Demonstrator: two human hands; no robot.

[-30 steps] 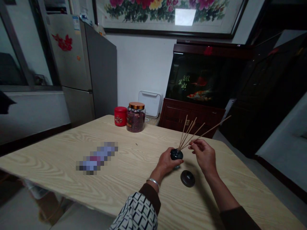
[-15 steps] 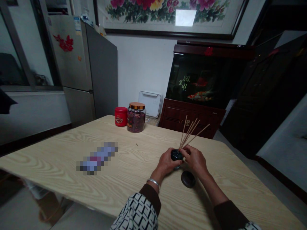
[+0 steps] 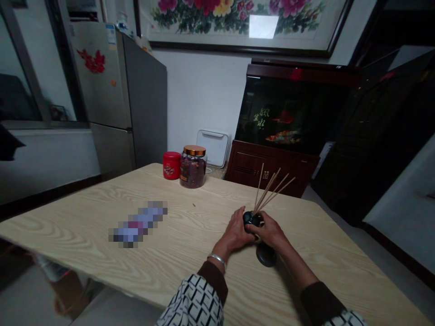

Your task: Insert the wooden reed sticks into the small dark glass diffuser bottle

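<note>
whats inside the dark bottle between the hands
Thin sticks fan out from the top of the dark bottle. Their lower ends and any contents are hidden: the left hand and right hand cover much of it.

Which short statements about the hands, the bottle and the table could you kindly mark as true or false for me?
1. The left hand and the right hand both touch the dark bottle. True.
2. Nothing sticks out of the bottle. False: thin sticks fan upward from it.
3. A dark round disc lies on the table. True.
4. The left wrist is bare. False: a silver bracelet circles it.
5. The red canister stands left of the glass jar as pictured. True.
6. The jar is uncovered. False: a copper-coloured lid tops it.
</note>
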